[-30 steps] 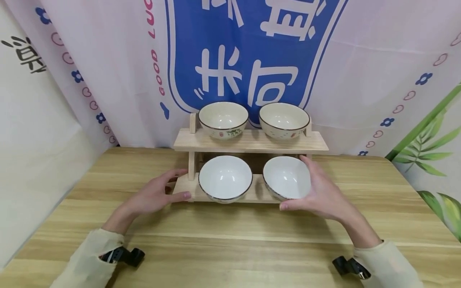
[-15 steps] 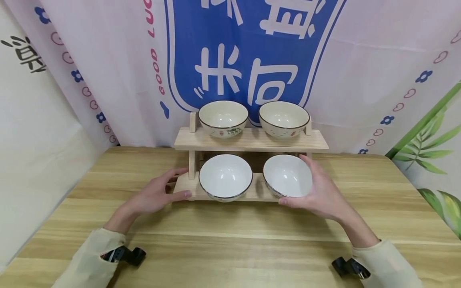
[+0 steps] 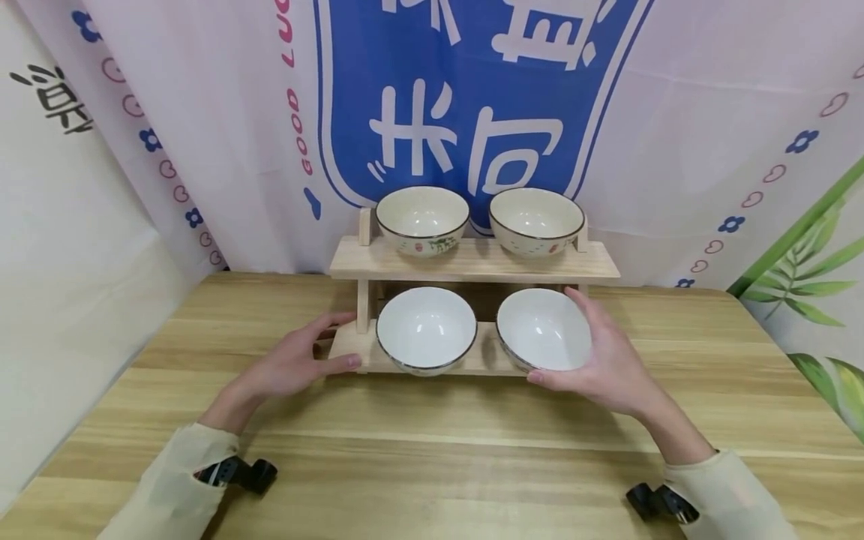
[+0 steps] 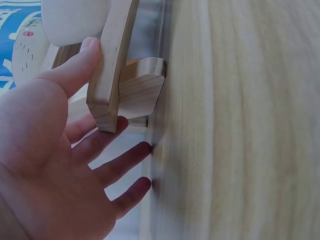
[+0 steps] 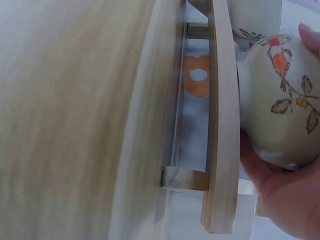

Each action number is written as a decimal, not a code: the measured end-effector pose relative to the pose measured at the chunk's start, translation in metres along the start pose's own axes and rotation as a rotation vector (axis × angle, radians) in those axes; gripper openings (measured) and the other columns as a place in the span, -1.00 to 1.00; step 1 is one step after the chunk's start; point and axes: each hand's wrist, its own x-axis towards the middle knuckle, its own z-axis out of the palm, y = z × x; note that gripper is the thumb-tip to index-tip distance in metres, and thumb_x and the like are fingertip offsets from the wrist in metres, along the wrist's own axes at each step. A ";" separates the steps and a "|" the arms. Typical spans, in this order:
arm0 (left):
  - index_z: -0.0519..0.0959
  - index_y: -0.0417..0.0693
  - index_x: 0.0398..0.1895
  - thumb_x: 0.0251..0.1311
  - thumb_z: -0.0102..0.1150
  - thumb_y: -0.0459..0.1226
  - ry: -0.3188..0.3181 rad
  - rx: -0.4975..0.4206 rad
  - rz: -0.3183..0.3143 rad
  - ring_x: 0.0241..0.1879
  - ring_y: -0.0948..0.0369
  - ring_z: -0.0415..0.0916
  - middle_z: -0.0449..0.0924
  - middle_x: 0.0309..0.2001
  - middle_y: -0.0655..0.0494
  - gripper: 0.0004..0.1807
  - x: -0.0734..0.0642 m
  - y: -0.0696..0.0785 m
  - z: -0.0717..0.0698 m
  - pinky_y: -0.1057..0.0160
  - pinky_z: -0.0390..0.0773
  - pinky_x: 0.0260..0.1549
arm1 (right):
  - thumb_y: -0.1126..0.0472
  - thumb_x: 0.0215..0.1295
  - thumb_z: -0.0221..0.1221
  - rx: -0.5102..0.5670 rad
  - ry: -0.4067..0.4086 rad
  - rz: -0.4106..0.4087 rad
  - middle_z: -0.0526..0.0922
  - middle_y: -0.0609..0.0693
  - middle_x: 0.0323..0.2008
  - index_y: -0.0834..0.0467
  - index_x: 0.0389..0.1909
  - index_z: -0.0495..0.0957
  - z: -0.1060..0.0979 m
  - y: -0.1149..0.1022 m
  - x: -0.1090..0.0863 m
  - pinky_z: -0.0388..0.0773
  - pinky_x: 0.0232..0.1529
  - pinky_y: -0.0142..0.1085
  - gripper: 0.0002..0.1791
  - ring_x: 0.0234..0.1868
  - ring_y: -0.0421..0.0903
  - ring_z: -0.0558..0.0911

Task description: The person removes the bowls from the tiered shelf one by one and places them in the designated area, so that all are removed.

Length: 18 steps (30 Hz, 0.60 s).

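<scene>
L hand (image 3: 297, 360) is pinching L end of btm shelf (image 3: 346, 343); R hand (image 3: 610, 367) is holding lower R bowl (image 3: 543, 330) w/ curled fingers, by shelf's R end. Lower L bowl (image 3: 427, 328) is showing white inside. Behind, 2 upper bowls (image 3: 422, 217) are resting on top shelf (image 3: 472, 262).

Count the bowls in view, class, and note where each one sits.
4. On the upper shelf: back left bowl, back right bowl. On the lower shelf: front left bowl, front right bowl, the last gripped by the right hand. None seems hidden.
</scene>
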 end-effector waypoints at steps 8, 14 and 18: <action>0.22 0.08 0.65 0.38 0.33 0.16 0.001 0.012 0.003 0.50 -0.30 0.34 0.33 0.56 -0.28 -0.10 0.000 0.000 0.000 -0.38 0.43 0.35 | -0.09 -0.23 0.74 0.018 -0.038 -0.106 0.29 0.25 0.54 -0.04 0.71 0.02 -0.005 0.001 -0.003 0.53 0.23 0.33 0.49 0.34 0.29 0.49; 0.22 0.11 0.66 0.38 0.32 0.18 0.001 0.015 -0.003 0.50 -0.29 0.33 0.32 0.56 -0.27 -0.10 0.000 -0.001 -0.001 -0.37 0.44 0.35 | -0.05 -0.26 0.76 0.057 -0.085 -0.165 0.31 0.21 0.49 -0.23 0.70 0.01 -0.006 0.001 -0.006 0.59 0.17 0.23 0.50 0.30 0.23 0.51; 0.22 0.14 0.66 0.37 0.32 0.20 -0.003 0.017 -0.005 0.50 -0.29 0.34 0.32 0.57 -0.27 -0.10 0.000 -0.001 -0.001 -0.38 0.44 0.35 | 0.00 -0.30 0.76 0.084 -0.119 -0.220 0.36 0.21 0.45 -0.19 0.70 0.03 -0.007 0.001 -0.009 0.68 0.09 0.14 0.50 0.27 0.24 0.54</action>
